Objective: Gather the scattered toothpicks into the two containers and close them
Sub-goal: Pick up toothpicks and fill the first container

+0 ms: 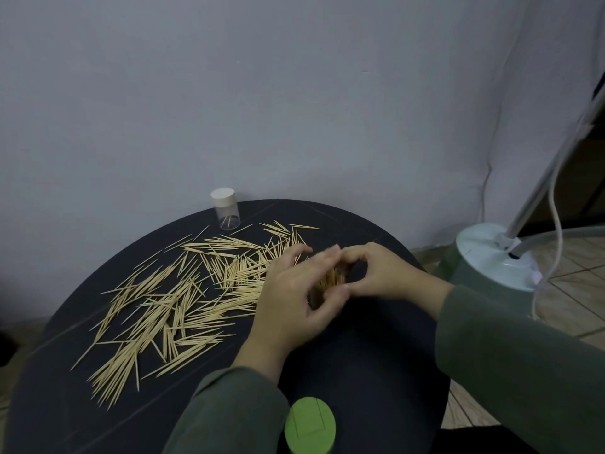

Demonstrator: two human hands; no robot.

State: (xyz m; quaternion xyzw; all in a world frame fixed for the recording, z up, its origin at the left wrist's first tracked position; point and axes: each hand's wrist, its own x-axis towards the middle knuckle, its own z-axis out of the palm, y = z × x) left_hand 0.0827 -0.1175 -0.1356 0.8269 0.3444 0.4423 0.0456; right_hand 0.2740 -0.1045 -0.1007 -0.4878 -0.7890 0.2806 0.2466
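Observation:
Many pale wooden toothpicks point(170, 299) lie scattered over the left half of a round black table point(366, 362). My left hand point(294, 303) and my right hand point(379, 273) meet at the table's middle. Together their curled fingers hold a bundle of toothpicks point(330, 278), which shows between them. A clear container with a white cap point(226, 208) stands upright at the far edge, a few toothpicks inside. A green lid point(310, 425) sits at the near edge, on what looks like a second container, mostly hidden.
A wall rises right behind the table. To the right stands a pale green appliance base point(491, 260) with a slanted pole and cables, on a tiled floor point(569, 290). The table's right half bears no toothpicks.

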